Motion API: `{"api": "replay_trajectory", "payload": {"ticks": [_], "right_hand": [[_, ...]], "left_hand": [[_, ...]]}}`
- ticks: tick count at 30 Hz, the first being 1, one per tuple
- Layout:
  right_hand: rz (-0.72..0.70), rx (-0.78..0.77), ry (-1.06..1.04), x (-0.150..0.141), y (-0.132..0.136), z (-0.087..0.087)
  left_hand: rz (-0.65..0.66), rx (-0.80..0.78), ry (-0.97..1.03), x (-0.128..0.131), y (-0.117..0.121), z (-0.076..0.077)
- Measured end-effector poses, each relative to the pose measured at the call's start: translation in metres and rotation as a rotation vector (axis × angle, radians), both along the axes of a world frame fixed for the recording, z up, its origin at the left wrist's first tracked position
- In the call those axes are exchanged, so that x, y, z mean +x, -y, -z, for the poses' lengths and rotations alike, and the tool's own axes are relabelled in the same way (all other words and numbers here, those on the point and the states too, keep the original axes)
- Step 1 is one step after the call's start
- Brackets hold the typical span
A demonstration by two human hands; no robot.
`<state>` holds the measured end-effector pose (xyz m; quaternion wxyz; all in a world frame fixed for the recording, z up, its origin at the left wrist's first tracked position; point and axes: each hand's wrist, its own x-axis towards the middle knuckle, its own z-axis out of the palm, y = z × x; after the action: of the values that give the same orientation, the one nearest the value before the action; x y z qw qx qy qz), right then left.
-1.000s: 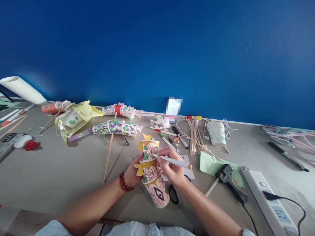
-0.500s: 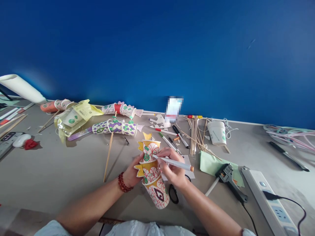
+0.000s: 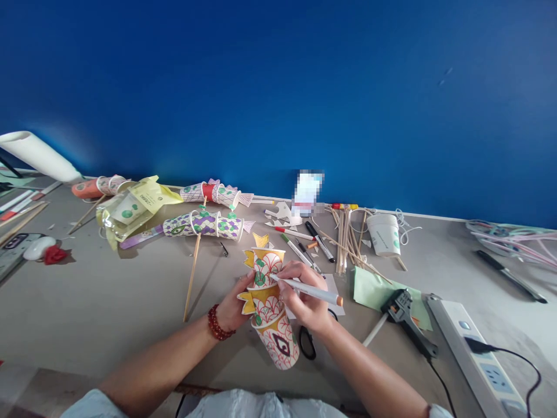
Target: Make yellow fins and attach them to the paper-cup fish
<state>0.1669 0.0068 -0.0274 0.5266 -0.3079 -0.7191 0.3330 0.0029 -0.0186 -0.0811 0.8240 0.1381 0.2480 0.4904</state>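
Observation:
My left hand (image 3: 234,306) is wrapped round a paper-cup fish (image 3: 268,306), a row of nested cups drawn with red and green scales, yellow bands and yellow fins. It is held just above the grey table (image 3: 108,307) in front of me. My right hand (image 3: 304,296) pinches a white marker (image 3: 311,290) with an orange cap end, and its tip rests on the upper cup of the fish. A red bead bracelet (image 3: 215,323) sits on my left wrist.
Black scissors (image 3: 307,342) lie under my right wrist. A glue gun (image 3: 407,319) and a white power strip (image 3: 474,360) lie to the right. Behind are markers (image 3: 311,241), wooden sticks (image 3: 342,238), a paper cup (image 3: 384,234), other cup fish (image 3: 204,225) and a yellow packet (image 3: 134,206).
The hands, the cup fish and the marker stay almost still; the marker's rear end has shifted slightly to the right.

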Motion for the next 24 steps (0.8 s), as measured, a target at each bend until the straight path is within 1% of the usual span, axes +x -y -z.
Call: {"api": "replay_trajectory", "payload": {"ticks": [10,17,24], "right_hand": [[-0.039,-0.028,-0.043,0.0016,-0.0009,0.0047],[0.013,-0.033,-0.014,0.0004,0.0001,0.0019],[-0.016,-0.024,-0.014,0.0008,-0.0003,0.0014]], "left_hand": [[0.021,-0.003,-0.022,-0.0004,-0.0004,-0.0027],[0.009,0.001,-0.032,-0.0010,-0.0004,-0.0005],[0.039,-0.012,-0.007,-0.0018,-0.0009,-0.0017]]}}
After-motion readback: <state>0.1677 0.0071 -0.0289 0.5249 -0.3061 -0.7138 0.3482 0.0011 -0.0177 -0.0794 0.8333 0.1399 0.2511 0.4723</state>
